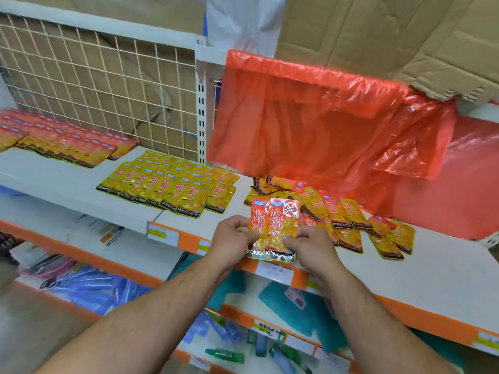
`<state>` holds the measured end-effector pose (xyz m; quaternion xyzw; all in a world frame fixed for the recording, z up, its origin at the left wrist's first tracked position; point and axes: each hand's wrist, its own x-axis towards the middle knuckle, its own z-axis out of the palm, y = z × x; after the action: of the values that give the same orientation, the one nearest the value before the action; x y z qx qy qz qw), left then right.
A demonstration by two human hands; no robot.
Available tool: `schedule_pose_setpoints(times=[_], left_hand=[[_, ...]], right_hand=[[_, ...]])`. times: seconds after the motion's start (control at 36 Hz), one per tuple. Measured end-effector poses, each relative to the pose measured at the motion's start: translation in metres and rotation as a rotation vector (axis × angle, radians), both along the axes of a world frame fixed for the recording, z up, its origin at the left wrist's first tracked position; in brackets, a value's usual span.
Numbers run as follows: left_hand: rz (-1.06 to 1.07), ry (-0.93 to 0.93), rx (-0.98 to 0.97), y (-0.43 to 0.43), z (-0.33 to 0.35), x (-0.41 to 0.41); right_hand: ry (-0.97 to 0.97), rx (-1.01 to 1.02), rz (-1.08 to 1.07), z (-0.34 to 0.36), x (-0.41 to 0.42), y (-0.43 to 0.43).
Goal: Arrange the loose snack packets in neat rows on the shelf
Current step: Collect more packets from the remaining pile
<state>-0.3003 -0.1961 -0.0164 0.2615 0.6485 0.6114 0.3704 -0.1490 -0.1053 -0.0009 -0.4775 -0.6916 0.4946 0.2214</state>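
White shelf in a shop, two snack packets held up at the centre of the frame.
Both hands grasp the held packets, two orange-and-yellow ones overlapped side by side and upright above the shelf's front edge: the left hand pinches their left edge, the right hand pinches their lower right corner with thumb on the front. Just behind them, right of centre, a loose pile of packets lies jumbled on the shelf. Left of centre, yellow packets lie in overlapping rows; at far left, orange packets lie in rows too. A red plastic bag hangs behind the pile, beside a wire mesh panel, with cardboard above.
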Motion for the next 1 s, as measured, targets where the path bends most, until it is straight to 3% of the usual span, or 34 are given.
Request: schedule_pose_setpoints(times=[0.58, 1.0], left_hand=[[0.296, -0.077, 0.007, -0.209, 0.006, -0.274], [0.545, -0.044, -0.096, -0.244, 0.004, -0.425]], right_hand=[[0.131, -0.078, 0.24, 0.003, -0.299, -0.174], [0.148, -0.126, 0.439, -0.01, -0.475, -0.186]])
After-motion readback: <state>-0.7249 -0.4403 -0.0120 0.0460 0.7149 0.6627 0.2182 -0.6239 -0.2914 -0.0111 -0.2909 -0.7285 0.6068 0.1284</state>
